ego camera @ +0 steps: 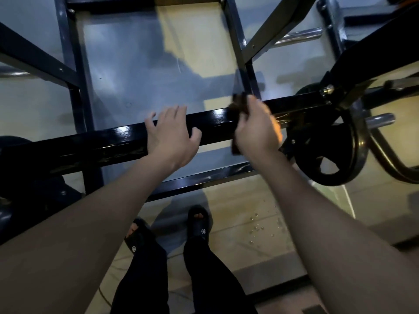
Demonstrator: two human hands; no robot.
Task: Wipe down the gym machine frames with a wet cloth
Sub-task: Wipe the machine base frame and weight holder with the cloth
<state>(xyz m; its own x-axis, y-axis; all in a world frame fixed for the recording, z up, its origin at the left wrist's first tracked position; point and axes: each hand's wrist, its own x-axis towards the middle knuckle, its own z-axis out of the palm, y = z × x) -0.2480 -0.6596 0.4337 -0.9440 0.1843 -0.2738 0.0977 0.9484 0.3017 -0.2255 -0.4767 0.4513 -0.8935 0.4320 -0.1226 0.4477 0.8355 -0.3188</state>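
A person is looking down at a glossy black frame bar (pixel 127 137) crossing the view. Around it, a black weight plate (pixel 328 155) is hanging at the right, a chrome peg (pixel 378 121) is jutting out beside it, and water drops (pixel 258 225) are lying on the floor near two black sandals (pixel 199 223). The left hand (pixel 170 134) is resting on the bar, fingers spread. The right hand (pixel 256 128) is gripping a dark cloth (pixel 238 103) against the bar, the cloth bunching out above the fingers.

Single head view, looking steeply down, close over frame bar (pixel 127 137) and floor (pixel 260 223).
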